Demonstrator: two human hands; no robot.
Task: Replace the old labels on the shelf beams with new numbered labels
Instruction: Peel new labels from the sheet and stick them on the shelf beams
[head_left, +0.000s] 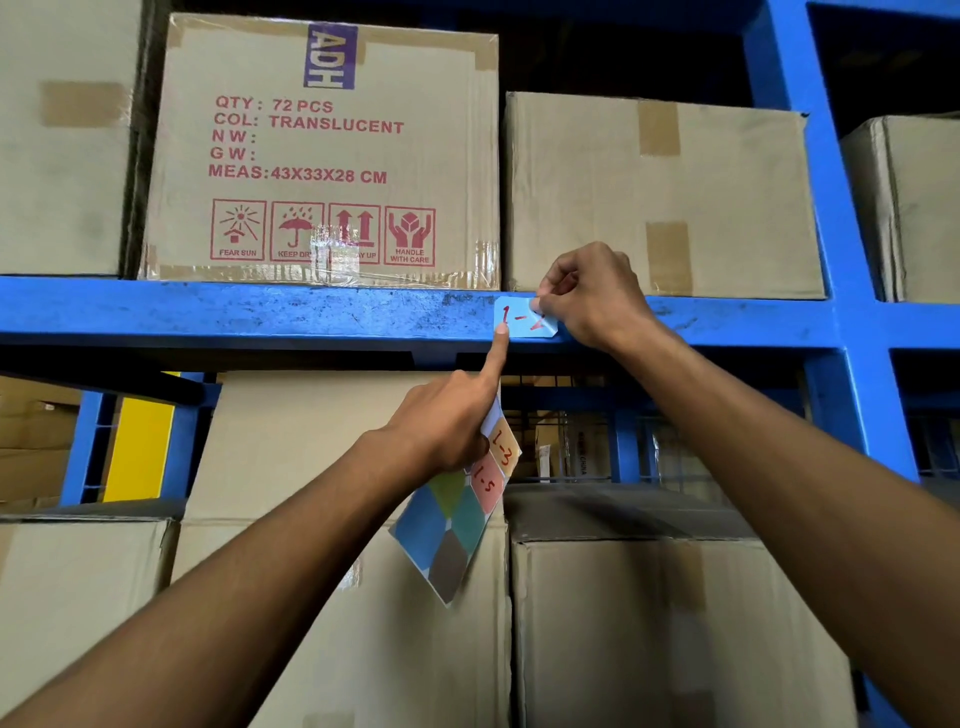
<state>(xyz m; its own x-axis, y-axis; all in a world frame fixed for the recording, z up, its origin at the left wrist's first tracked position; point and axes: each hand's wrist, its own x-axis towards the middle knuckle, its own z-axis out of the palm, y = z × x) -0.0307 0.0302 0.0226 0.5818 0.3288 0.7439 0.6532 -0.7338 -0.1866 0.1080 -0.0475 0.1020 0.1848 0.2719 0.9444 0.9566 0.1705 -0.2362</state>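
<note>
A light blue label (522, 318) with red handwriting lies on the front of the blue shelf beam (260, 312). My right hand (597, 293) pinches its upper right corner with thumb and fingers. My left hand (447, 421) presses its index fingertip on the label's left edge. The same hand holds a sheet of coloured labels (457, 525) under its other fingers; the sheet hangs down, and two of its labels read 1-3 and 1-5.
Cardboard boxes (322, 150) stand on the shelf above the beam, and more boxes (649, 623) fill the level below. A blue upright post (831, 234) rises at the right. A yellow panel (137, 452) shows at lower left.
</note>
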